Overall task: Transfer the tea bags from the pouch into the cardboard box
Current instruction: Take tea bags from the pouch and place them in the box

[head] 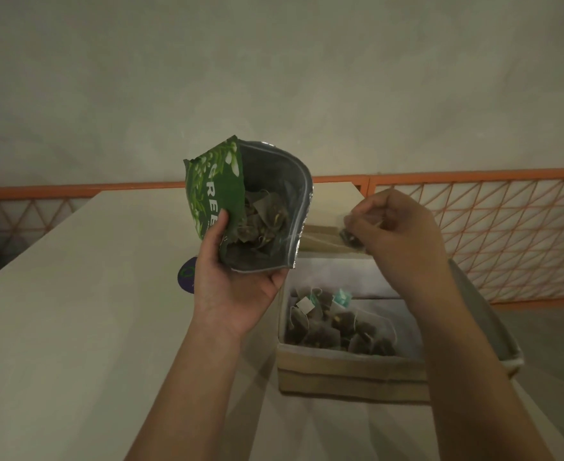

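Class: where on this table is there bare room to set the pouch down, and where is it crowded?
Bare: the table left of the left hand. Crowded: the cardboard box, full of tea bags, under the right hand. Pouch.

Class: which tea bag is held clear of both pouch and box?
The tea bag pinched by the right hand; the others lie inside the pouch or box.

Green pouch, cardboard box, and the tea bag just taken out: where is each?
Green pouch (220,188): head view, on its printed green front.
Cardboard box (350,367): head view, on its near brown wall.
Tea bag (350,239): head view, on the dark bag hanging from the right hand's fingers.
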